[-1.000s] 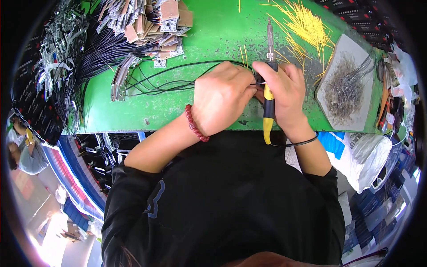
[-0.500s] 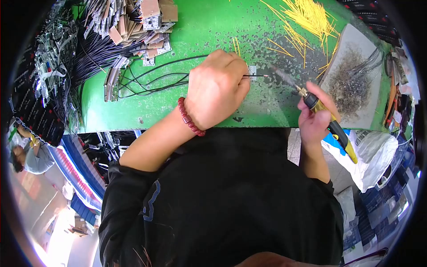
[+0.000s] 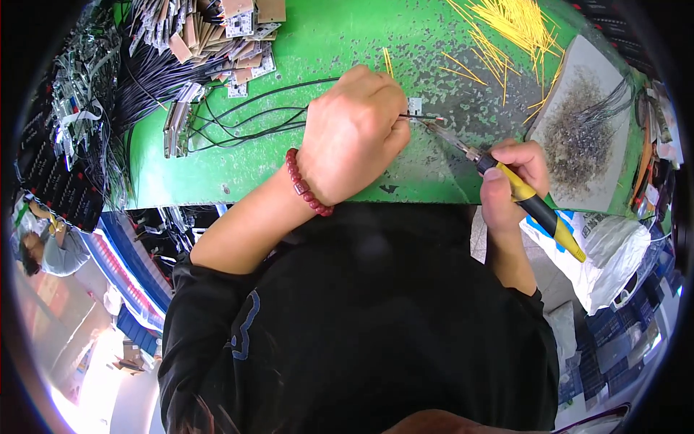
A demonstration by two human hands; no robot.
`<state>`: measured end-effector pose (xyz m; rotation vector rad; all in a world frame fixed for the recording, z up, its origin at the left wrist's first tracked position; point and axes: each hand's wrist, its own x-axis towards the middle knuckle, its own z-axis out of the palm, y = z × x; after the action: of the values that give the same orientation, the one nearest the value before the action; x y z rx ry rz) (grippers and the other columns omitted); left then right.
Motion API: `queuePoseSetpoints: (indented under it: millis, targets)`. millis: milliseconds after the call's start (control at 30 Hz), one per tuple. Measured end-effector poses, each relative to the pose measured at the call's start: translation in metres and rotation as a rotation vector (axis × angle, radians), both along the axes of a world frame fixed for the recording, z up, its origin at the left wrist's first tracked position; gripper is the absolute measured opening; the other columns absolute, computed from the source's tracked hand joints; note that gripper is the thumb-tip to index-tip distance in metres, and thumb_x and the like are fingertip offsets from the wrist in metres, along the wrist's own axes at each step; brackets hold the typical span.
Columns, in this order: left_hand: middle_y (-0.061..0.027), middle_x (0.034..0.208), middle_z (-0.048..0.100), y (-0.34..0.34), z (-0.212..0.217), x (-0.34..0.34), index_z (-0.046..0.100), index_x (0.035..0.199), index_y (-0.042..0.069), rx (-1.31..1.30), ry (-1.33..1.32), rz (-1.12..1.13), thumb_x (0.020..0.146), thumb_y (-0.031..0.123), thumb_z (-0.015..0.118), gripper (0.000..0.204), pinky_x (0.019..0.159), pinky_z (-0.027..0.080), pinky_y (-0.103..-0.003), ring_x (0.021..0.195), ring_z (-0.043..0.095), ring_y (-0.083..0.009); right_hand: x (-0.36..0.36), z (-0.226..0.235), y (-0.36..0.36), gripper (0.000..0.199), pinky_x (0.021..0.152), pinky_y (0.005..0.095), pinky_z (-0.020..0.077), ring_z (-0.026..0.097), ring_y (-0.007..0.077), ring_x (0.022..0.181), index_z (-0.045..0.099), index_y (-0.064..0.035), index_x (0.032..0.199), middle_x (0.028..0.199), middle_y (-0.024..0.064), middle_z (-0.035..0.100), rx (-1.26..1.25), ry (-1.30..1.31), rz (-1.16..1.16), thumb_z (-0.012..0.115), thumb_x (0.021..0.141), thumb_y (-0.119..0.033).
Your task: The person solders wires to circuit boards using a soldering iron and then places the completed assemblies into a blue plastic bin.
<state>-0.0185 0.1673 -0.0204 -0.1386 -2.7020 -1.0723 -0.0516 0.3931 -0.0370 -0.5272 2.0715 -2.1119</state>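
Note:
My left hand [image 3: 354, 134] is closed, knuckles up, with a thin black cable [image 3: 428, 116] sticking out on its right side; the cable's bare end points right. More black cables [image 3: 253, 136] run leftward from under the hand to a bundle of metal strips [image 3: 177, 123]. In my right hand [image 3: 499, 210] is a yellow and black soldering iron [image 3: 551, 223], gripped by its handle and slanting up to the left. Its tip lies just below the cable's end; whether they touch, I cannot tell. A small white piece [image 3: 415, 105] sits just behind the cable.
Many small circuit boards [image 3: 242, 25] with black cables are heaped at the back left of the green table [image 3: 318, 177]. Yellow thin sticks [image 3: 510, 32] lie scattered at the back right. At the right, a pale board [image 3: 603, 155] bears dark debris. Another person [image 3: 58, 253] is at far left.
The soldering iron's tip has moved down and left to the cable's end, and my right hand has shifted its grip on the handle. My left hand stays nearly in place.

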Motion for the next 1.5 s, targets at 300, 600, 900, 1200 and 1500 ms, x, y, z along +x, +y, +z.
queuePoseSetpoints:
  millis: [300, 600, 900, 1200, 1500]
  targets:
    - [-0.0075, 0.080, 0.065, 0.000, 0.001, 0.000, 0.060, 0.074, 0.003, -0.006, -0.022, 0.008, 0.067, -0.003, 0.067, 0.012, 0.066, 0.051, -0.035, 0.076, 0.061, -0.0270, 0.000, 0.002, -0.001, 0.022, 0.058, 0.0228, 0.0357, 0.045, 0.0084, 0.065, 0.055, -0.0006, 0.090, 0.081, 0.0054, 0.055, 0.034, 0.030, 0.025, 0.070, 0.078, -0.011]
    - [-0.0069, 0.078, 0.064, 0.000, 0.002, 0.000, 0.061, 0.074, 0.003, -0.019, -0.026, 0.009, 0.068, -0.001, 0.066, 0.010, 0.066, 0.051, -0.036, 0.075, 0.060, -0.0270, 0.001, -0.002, 0.003, 0.025, 0.061, 0.0235, 0.0373, 0.047, 0.0103, 0.068, 0.053, -0.0004, 0.092, 0.082, 0.0080, 0.055, -0.037, 0.056, -0.027, 0.069, 0.079, -0.013]
    - [-0.0086, 0.078, 0.063, -0.002, 0.004, -0.002, 0.061, 0.074, 0.002, -0.040, -0.049, -0.021, 0.069, 0.000, 0.066, 0.007, 0.066, 0.051, -0.037, 0.076, 0.060, -0.0284, 0.000, -0.001, 0.001, 0.029, 0.058, 0.0234, 0.0320, 0.042, 0.0083, 0.065, 0.052, -0.0004, 0.092, 0.079, 0.0046, 0.052, -0.032, 0.054, 0.000, 0.072, 0.081, -0.019]
    - [-0.0148, 0.078, 0.058, -0.003, 0.022, -0.014, 0.056, 0.072, -0.001, -0.199, -0.213, -0.125, 0.079, 0.008, 0.058, 0.011, 0.068, 0.049, -0.046, 0.082, 0.058, -0.0362, 0.001, 0.000, -0.002, 0.024, 0.057, 0.0225, 0.0311, 0.040, 0.0068, 0.064, 0.053, -0.0012, 0.092, 0.075, 0.0019, 0.050, -0.019, 0.030, 0.000, 0.070, 0.081, -0.014]
    - [-0.0160, 0.081, 0.059, -0.004, 0.026, -0.018, 0.056, 0.074, -0.002, -0.248, -0.292, -0.171, 0.080, 0.009, 0.057, 0.012, 0.072, 0.049, -0.048, 0.085, 0.058, -0.0378, 0.001, 0.001, -0.002, 0.023, 0.059, 0.0216, 0.0329, 0.042, 0.0062, 0.065, 0.054, -0.0021, 0.092, 0.078, 0.0014, 0.052, 0.041, 0.026, 0.004, 0.070, 0.080, -0.013]
